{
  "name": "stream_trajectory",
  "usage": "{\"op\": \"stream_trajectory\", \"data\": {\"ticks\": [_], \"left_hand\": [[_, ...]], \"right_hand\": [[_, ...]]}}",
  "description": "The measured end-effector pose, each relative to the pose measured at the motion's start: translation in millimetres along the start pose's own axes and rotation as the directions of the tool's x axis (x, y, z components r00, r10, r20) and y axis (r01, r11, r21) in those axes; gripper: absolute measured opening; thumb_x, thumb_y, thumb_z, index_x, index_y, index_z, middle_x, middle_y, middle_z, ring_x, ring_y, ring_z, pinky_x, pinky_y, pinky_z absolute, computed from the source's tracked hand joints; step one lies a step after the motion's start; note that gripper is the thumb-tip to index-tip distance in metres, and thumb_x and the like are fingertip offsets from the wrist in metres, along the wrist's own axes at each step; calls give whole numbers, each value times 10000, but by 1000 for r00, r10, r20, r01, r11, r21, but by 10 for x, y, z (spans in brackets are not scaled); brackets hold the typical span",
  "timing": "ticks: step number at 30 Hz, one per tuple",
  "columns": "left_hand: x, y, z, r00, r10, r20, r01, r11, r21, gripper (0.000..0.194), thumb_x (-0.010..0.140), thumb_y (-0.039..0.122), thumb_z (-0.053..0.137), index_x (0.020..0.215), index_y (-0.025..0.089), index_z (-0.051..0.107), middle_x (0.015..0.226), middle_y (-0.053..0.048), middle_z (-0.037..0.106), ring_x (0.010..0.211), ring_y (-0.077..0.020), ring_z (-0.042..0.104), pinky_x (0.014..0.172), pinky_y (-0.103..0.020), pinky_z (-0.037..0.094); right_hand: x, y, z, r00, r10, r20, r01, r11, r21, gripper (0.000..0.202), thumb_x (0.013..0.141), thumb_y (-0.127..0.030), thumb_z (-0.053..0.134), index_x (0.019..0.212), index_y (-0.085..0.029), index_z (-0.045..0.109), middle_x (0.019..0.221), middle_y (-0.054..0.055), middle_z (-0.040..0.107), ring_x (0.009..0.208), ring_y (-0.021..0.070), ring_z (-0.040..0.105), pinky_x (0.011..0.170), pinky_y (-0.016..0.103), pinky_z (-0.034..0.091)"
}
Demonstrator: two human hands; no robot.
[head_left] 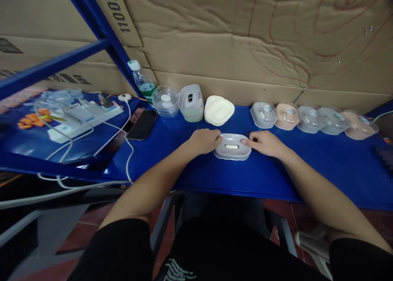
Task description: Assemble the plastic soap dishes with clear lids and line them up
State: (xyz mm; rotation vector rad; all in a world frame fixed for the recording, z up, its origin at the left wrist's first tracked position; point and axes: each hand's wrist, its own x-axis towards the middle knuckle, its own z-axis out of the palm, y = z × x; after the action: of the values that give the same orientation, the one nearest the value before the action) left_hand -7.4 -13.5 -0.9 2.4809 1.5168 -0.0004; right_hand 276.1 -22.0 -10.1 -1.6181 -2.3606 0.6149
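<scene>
A pale lilac-grey plastic container with its lid (232, 153) lies on the blue tabletop right in front of me. A slot with a white piece sits in the middle of the lid. My left hand (204, 141) grips the lid's left edge, its fingers curled in. At the opposite edge, my right hand (266, 143) presses its thumb on the lid, with the other fingers folded. Just behind are a stack of cream lids (219, 110), a stack of lilac lids (192, 103) and clear plastic tubs (166, 103).
Several lidded containers in grey (263, 115) and pink (287, 117) line the back right. Left of me are a phone (142, 124), a water bottle (144, 84), a power strip (82, 121) and white cables. Cardboard (215, 35) walls the back.
</scene>
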Motion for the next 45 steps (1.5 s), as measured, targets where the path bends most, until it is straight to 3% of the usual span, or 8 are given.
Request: {"op": "stream_trajectory", "data": {"ticks": [6,10,12,15,17,24,40,45], "left_hand": [[22,14,42,999,4,-50,-3,1000,14,399,1067,465,479,1255,235,747,1100,-131,812,1030,-318,763,863,-433,564],[44,-122,-73,954,-29,-300,-13,991,-135,411,1014,543,606,1246,239,756,948,-95,798,950,-290,754,829,-398,552],[31,-320,-201,836,-139,-531,10,971,-240,360,1012,494,627,1229,235,749,910,-73,770,941,-265,738,859,-384,546],[-31,-764,-393,557,-307,-772,66,943,-328,237,1008,362,623,1180,232,723,1103,-83,719,1094,-272,689,998,-417,524],[-79,-1077,-466,487,-419,-766,165,906,-391,212,959,332,688,1147,238,717,1265,-95,644,1192,-312,653,1051,-469,514],[-89,-1540,-413,536,-711,-455,512,703,-493,385,738,416,906,1005,221,709,1377,-200,557,1203,-456,656,1073,-653,494],[-75,-1484,-448,438,-689,-577,430,724,-539,362,788,456,851,834,231,571,1182,-119,650,1153,-321,646,1073,-492,510],[-66,-1514,-451,467,-682,-563,406,731,-549,319,837,462,798,995,206,691,1257,-156,696,1244,-370,651,1122,-528,488]], "right_hand": [[2,52,15,999,-43,18,43,999,-8,617,955,-769,546,639,-239,556,620,18,641,594,177,557,590,330,328],[-5,48,0,999,-49,21,49,999,11,632,958,-790,525,648,-240,552,633,16,639,595,173,556,593,331,328],[-11,43,-12,998,-58,26,58,998,24,634,957,-798,520,656,-240,550,635,14,635,600,173,557,594,331,328],[-16,51,-24,996,-78,40,77,996,38,630,953,-802,526,673,-239,564,640,15,641,604,175,568,591,330,337],[-17,67,-28,995,-88,47,86,995,44,622,953,-796,532,687,-236,583,658,19,658,611,177,580,591,328,350],[-24,111,-40,992,-111,57,108,993,52,567,973,-747,549,755,-232,634,709,20,694,648,182,608,611,324,386],[-46,95,-65,988,-141,63,139,990,35,539,996,-718,529,773,-239,638,723,32,702,672,203,635,636,340,406],[-43,112,-54,990,-123,66,120,991,61,529,987,-721,547,781,-242,637,727,25,703,659,204,633,620,337,404]]}}
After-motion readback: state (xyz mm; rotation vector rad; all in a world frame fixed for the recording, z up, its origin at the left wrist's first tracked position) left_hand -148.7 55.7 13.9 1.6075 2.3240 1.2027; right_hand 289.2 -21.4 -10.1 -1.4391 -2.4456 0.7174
